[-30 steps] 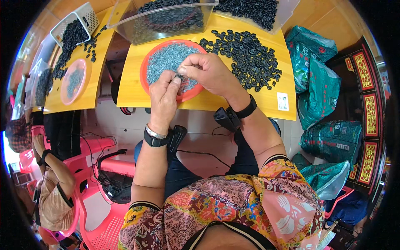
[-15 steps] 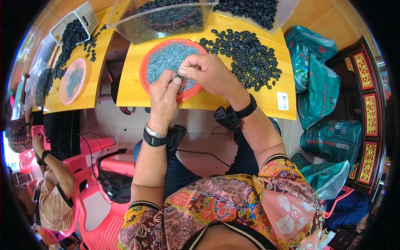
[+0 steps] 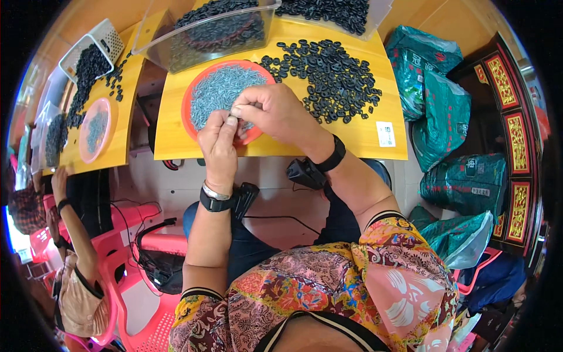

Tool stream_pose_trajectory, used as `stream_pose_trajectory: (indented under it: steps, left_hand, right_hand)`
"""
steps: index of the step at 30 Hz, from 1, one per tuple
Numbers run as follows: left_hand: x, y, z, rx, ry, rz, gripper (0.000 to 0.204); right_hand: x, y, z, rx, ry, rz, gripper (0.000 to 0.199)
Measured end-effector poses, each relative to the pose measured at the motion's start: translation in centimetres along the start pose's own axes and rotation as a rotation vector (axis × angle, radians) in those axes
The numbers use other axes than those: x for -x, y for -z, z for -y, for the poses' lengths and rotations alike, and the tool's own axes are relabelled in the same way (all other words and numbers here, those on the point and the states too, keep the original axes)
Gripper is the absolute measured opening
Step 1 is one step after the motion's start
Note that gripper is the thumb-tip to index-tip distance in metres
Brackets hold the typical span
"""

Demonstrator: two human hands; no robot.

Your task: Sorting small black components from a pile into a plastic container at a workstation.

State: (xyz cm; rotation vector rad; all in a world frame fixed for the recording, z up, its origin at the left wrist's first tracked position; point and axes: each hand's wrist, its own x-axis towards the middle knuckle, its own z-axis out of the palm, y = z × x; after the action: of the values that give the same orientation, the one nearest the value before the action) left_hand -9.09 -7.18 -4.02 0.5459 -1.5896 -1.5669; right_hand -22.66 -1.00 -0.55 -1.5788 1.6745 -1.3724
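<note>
Upper centre, a round red plastic bowl (image 3: 185,107) of grey metal screws (image 3: 220,85) is set on a yellow table (image 3: 169,126). Over its lower side, a small dark piece (image 3: 233,117), mostly hidden, is pinched between the fingertips of the left hand (image 3: 218,144) and right hand (image 3: 270,110). Rightward, loose black oval pieces (image 3: 343,82) are spread.

Small piece (image 3: 233,115), possibly black, mostly hidden

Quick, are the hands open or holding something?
Left hand: pinched closed; anything held is too small to tell.
Right hand: pinched closed too; can't tell what's held.
</note>
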Motion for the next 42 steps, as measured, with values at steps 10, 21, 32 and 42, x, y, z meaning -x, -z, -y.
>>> stream_pose_trajectory:
  steps: [10,21,32,42]
  left_hand:
    - [-0.4,0.5,0.3,0.058,0.008,-0.042,0.012]
    - [0.2,-0.7,-0.1,-0.014,-0.001,0.001,0.012]
    - [0.0,-0.4,0.1,0.005,-0.008,-0.028,0.012]
    - [0.6,-1.0,-0.2,-0.173,-0.088,0.016,0.010]
  right_hand:
    - [0.9,10.1,-3.3,0.411,-0.083,-0.220,0.023]
    - [1.7,8.6,-6.1,0.839,-0.266,-0.067,0.019]
    - [1.5,8.4,-6.3,0.812,-0.235,-0.084,0.016]
    - [2.2,7.3,-5.3,0.777,-0.078,0.192,0.020]
